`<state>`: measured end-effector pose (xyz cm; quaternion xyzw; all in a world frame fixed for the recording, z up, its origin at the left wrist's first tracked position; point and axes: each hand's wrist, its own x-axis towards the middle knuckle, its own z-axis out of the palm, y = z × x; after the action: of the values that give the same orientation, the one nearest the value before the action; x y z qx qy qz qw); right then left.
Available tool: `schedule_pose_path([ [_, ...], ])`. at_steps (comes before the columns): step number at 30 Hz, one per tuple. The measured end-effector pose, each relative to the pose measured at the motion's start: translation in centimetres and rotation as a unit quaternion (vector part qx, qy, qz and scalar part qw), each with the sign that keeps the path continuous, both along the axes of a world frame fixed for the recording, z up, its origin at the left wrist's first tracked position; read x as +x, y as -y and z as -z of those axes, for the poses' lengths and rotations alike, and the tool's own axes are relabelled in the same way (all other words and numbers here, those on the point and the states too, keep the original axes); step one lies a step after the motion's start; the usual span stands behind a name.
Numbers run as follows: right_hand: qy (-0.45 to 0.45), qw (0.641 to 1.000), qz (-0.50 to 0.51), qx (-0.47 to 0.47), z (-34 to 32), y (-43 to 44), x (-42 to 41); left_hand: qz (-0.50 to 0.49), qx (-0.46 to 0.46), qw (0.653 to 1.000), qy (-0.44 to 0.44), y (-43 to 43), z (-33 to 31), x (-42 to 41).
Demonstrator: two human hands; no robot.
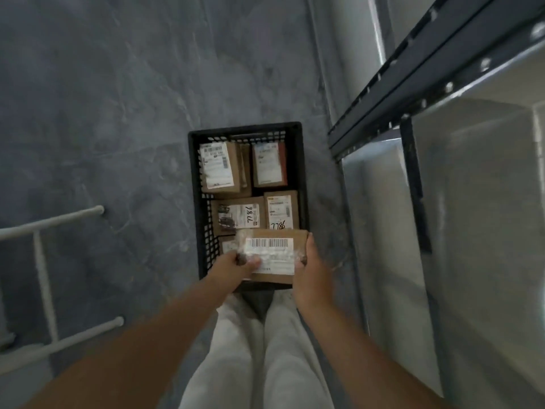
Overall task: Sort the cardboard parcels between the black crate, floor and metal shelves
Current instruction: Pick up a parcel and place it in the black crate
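While four labelled parcels [250, 184] lie in the black crate [194, 202] on the floor [118, 113], another cardboard parcel [274, 255] is gripped above its near edge by the left hand [236, 267] and right hand [312, 278].

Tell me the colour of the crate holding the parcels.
Black, with latticed walls; the crate shows best in the head view.

Both hands [236, 265] [311, 274] hold a parcel [274, 255] above the black crate [194, 178].
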<state>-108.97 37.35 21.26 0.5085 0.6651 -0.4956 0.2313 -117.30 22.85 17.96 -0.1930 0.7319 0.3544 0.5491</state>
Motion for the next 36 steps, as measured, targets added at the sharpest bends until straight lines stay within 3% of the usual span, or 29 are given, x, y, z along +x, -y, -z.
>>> schedule_pose_path([
  [10, 0.143, 0.979, -0.127, 0.078, 12.3, 1.9, 0.0, 0.133, -0.076, 0.988, -0.008, 1.1, 12.8, 1.3],
  [13, 0.163, 0.969, -0.158, 0.094, 14.2, 1.7, -0.4, 0.108, -0.092, 0.99, -0.015, 0.3, 14.9, 2.5],
  [18, 0.206, 0.941, -0.261, 0.055, 15.2, 1.1, -0.6, 0.061, -0.101, 0.993, -0.009, 0.2, 16.8, 3.9],
  [21, 0.243, 0.892, -0.376, 0.061, 15.8, 0.5, -1.0, 0.056, -0.094, 0.994, -0.007, 1.1, 17.5, 4.3],
  [30, 0.244, 0.864, -0.438, 0.041, 15.8, 0.0, -1.1, 0.119, -0.103, 0.988, -0.011, 0.6, 17.9, 3.1],
  [36, 0.228, 0.812, -0.528, 0.103, 16.0, 0.7, -3.0, 0.166, -0.119, 0.979, -0.02, -0.4, 18.6, 2.2],
])
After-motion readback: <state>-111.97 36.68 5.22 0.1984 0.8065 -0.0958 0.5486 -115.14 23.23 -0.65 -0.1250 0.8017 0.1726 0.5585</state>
